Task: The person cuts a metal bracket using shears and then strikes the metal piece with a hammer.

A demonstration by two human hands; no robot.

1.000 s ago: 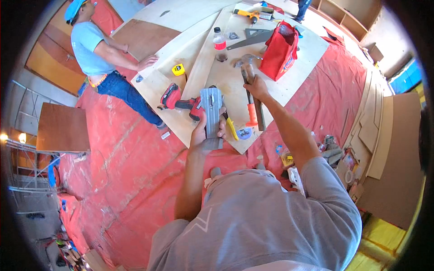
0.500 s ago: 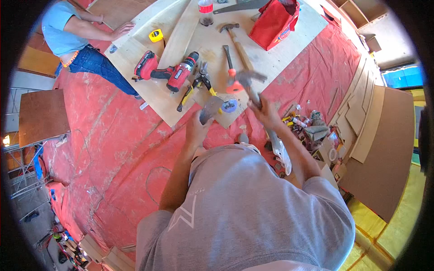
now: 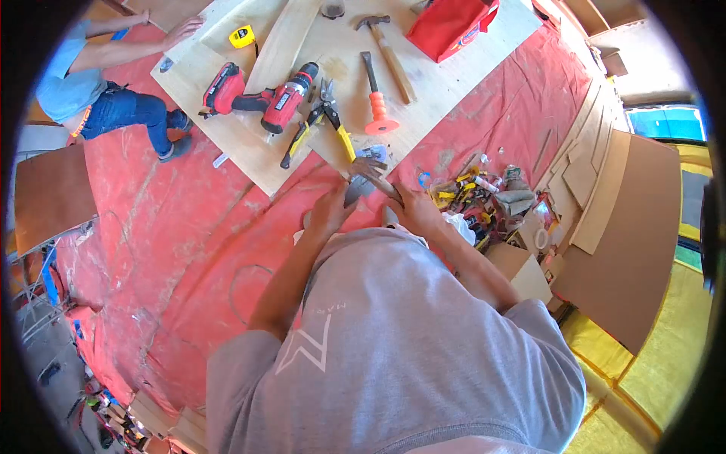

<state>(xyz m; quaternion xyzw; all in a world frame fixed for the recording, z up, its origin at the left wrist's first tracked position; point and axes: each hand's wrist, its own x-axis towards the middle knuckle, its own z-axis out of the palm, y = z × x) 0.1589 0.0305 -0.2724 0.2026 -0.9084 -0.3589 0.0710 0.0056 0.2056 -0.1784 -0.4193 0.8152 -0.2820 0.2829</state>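
Grey metal piece (image 3: 354,189): gripped in the left hand (image 3: 327,213), low over the red floor sheet (image 3: 197,227), just off the near edge of the plywood board (image 3: 249,163).
Left arm: bent, hand near the chest.
Hammer (image 3: 372,171): right hand (image 3: 414,210) clenched round its handle, head next to the metal piece.
Doing it well: brace the metal firmly, fingers away from the hammer head; short, square blows.

We see the red bag (image 3: 452,24) cut off by the top edge. Our left hand (image 3: 330,212) covers most of the grey metal piece (image 3: 355,189). The clutter (image 3: 491,197) beside us is too small to identify.
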